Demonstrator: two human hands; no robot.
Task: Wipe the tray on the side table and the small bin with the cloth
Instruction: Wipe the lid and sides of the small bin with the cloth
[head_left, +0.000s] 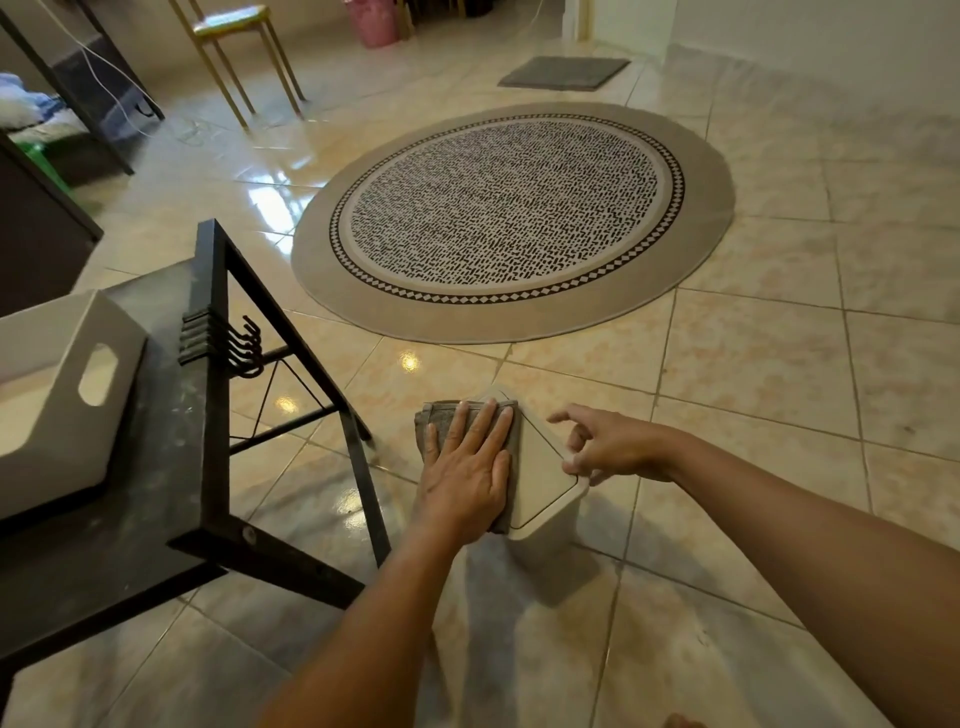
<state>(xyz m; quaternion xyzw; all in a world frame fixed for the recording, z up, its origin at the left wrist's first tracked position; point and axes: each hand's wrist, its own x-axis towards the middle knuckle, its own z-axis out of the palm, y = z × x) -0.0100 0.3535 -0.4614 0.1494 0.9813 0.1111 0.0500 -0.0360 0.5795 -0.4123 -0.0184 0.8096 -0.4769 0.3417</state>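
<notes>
A glossy tiled floor (753, 364) fills the room, an oval patterned rug (511, 221) lying well beyond the work. At left stands the dark side table (171, 467), a white handled tray (62, 395) sitting on its top, a cluster of black hooks (228, 343) hung on its frame. Just beside the table's leg, on the tiles, stands the small bin (545, 467) — a white one with a flat lid. The left hand (470, 467), fingers extended and close together, presses the folded grey cloth (436, 421) flat on the lid's left half, apparently to wipe it. The right hand (608, 447) touches the lid's right edge with fingers loosely spread — likely steadying the light bin against the push of the wiping. The bin looks to be the step in hand.
</notes>
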